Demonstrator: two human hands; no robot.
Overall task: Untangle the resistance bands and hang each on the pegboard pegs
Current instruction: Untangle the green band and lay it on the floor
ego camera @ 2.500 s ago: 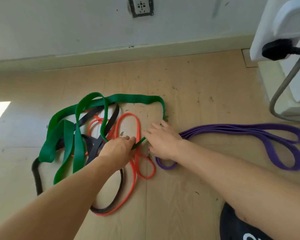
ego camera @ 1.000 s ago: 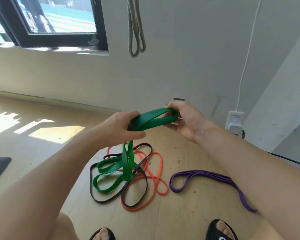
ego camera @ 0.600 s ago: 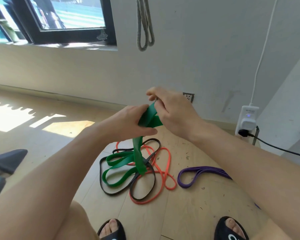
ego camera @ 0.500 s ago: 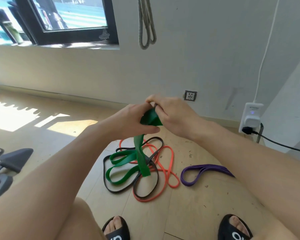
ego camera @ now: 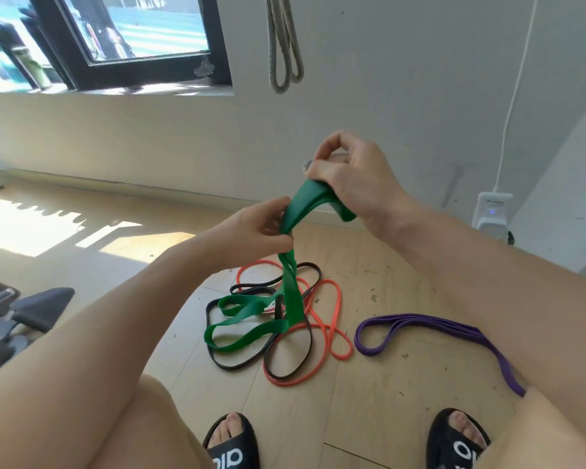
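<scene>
Both hands are holding the green band (ego camera: 298, 211) up in open air in front of the wall (ego camera: 386, 96), well above the wooden floor (ego camera: 386, 401). The right hand (ego camera: 349, 177), higher and nearer the wall, is curling its fingers round the band's top fold; the left hand (ego camera: 261, 228), just below and to its left, is pinching the same band between thumb and fingers. From that pinch the band is hanging straight down, its lower loops lying tangled with the black band (ego camera: 285, 367) and the orange band (ego camera: 335, 319). The purple band (ego camera: 420, 324) is lying apart, below and right of the grip. A grey band (ego camera: 283, 45) is hanging on the wall above. White lettering on the black sandals (ego camera: 232, 445) is showing, only partly readable.
</scene>
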